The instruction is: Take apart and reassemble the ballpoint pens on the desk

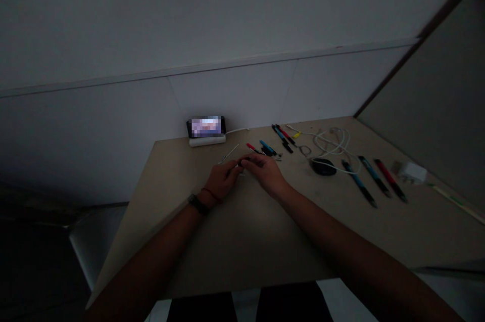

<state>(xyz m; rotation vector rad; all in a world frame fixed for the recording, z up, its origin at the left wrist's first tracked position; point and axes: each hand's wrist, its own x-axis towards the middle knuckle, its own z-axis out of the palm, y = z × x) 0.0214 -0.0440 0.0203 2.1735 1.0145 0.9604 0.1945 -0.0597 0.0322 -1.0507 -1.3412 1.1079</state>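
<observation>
My left hand (223, 179) and my right hand (268, 174) meet over the middle of the desk, fingertips pinched together. Between them is a small dark piece (243, 162), mostly hidden by the fingers; it looks like part of a pen. A thin pen refill (229, 153) lies just beyond my left hand. Past my right fingers are a red pen part (252, 148), a blue pen barrel (268, 147) and some small dark and metallic bits.
A lit phone (206, 127) leans on a white block (207, 140) by the wall. Rightward lie several pens (359, 183), a black computer mouse (323, 167), a tangled white cable (337, 147) and a white plug adapter (413, 173). More pens (282, 136) lie at the back of the desk (250, 241).
</observation>
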